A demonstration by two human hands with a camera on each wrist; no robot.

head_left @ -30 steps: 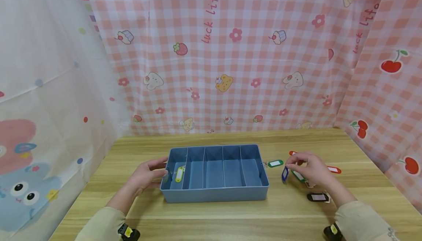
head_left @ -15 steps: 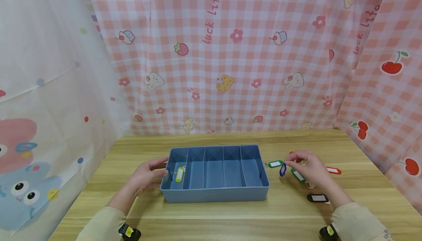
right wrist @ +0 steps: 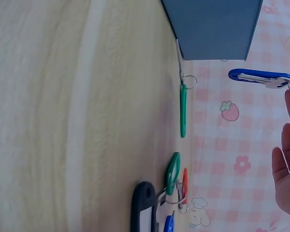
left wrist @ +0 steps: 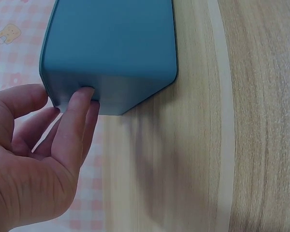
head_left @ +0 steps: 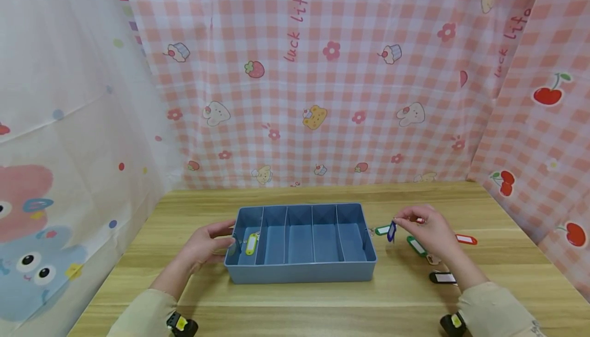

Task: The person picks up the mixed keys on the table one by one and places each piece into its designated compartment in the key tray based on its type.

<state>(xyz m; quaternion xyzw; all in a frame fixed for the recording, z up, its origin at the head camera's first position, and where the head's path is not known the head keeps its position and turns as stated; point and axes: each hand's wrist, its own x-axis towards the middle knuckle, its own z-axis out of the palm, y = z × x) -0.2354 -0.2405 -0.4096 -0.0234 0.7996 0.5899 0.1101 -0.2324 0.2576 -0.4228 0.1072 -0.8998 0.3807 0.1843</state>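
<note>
My left hand (head_left: 205,247) grips the left end of a blue-grey divided box (head_left: 301,273); in the left wrist view its fingertips meet the end wall. A yellow key tag (head_left: 251,244) lies in the leftmost compartment. Right of the box, my right hand (head_left: 428,227) pinches the ring of a blue key tag (head_left: 392,231), which hangs down above the table. From the right wrist view, a key (right wrist: 276,83) shows alongside this blue tag (right wrist: 253,75).
A green key tag (head_left: 382,230) lies by the box's right end, another green tag (head_left: 417,246) under the right hand. Near them are a red tag (head_left: 466,239), a black tag (head_left: 443,277) and a second blue tag (right wrist: 169,224). A checked cloth (head_left: 350,86) hangs behind the table.
The right hand has moved slightly left and up, carrying the blue key tag closer to the box. The left hand and the box have stayed in place.
</note>
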